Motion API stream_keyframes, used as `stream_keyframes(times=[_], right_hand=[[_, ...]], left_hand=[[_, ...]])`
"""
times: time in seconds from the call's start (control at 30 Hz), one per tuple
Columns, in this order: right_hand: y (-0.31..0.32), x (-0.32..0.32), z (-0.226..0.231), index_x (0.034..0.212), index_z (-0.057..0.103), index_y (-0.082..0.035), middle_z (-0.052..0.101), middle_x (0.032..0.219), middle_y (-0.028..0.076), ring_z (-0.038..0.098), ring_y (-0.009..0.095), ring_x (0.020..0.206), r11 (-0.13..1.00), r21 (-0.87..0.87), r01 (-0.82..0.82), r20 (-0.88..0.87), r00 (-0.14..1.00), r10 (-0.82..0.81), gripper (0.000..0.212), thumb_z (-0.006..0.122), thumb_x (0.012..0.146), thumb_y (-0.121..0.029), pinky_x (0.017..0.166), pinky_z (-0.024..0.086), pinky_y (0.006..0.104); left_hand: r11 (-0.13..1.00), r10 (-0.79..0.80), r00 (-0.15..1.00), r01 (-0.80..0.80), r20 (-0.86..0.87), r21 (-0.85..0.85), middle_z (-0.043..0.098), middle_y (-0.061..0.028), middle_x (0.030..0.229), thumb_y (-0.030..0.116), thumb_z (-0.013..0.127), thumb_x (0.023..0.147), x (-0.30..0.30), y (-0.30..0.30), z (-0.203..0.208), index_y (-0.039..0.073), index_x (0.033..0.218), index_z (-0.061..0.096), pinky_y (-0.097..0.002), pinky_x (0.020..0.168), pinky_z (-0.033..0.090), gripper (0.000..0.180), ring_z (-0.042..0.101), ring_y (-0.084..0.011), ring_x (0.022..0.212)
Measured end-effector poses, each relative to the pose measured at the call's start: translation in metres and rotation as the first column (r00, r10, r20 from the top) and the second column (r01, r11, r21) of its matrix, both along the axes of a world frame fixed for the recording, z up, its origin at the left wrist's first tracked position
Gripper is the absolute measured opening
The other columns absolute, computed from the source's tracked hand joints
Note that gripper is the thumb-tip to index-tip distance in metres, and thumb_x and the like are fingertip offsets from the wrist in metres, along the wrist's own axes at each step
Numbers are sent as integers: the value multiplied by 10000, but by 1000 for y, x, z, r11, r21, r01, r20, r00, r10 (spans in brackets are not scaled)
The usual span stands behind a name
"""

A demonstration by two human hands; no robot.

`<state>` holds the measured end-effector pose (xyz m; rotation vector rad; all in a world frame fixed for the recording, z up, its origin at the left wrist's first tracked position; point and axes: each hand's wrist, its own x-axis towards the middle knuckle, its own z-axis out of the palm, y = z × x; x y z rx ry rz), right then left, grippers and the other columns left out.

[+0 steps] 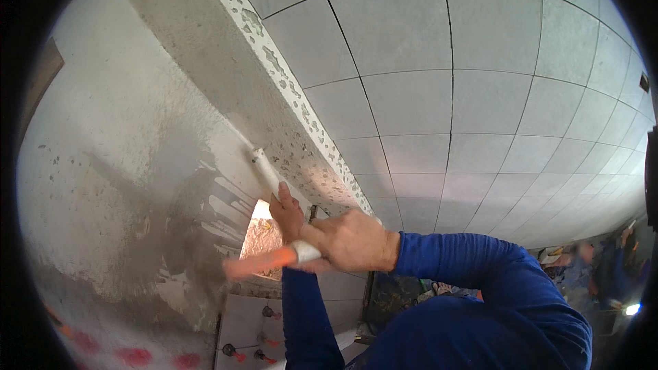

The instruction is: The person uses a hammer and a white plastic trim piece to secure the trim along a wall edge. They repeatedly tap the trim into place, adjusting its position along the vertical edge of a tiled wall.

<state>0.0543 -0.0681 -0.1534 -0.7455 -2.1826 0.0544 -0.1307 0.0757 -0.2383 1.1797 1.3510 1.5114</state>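
My left hand reaches up from the lower edge and is closed around the lower part of a white pipe. This pipe lies slanted along the corner where the plastered wall meets the grey ledge. My right hand, coming in from the right, is a fist just beside the left wrist. It grips an orange-and-white tool, whose orange part points left and is smeared by motion, so its exact kind does not show. My right hand partly covers the left wrist.
Grey plaster wall fills the left, with a jagged opening behind my hands. Speckled ledge edging borders the large tiled surface. Red-and-black tile levelling clips stick out below. Another person is blurred at far right.
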Motion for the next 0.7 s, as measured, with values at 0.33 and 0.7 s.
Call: stream_keyframes(times=[0.33, 0.7], right_hand=[[41, 8, -8, 1050, 604, -33, 686, 792, 169, 715, 362, 669, 983, -57, 176, 56, 983, -173, 543, 634, 968, -569, 602, 580, 461], [40, 15, -7, 972, 609, -7, 650, 634, 202, 700, 383, 611, 964, -116, 238, -35, 969, -243, 541, 618, 994, -548, 577, 569, 473]], left_hand=[[982, -53, 998, 56, -20, 178, 439, 27, 636, 482, 632, 1036, -4, 25, -31, 25, 949, 567, -287, 480, 355, 469, 416, -91, 545], [958, 97, 918, 19, -386, 287, 632, -120, 758, 400, 556, 1088, -6, 12, -9, -87, 1084, 620, -356, 580, 476, 492, 578, -189, 630]])
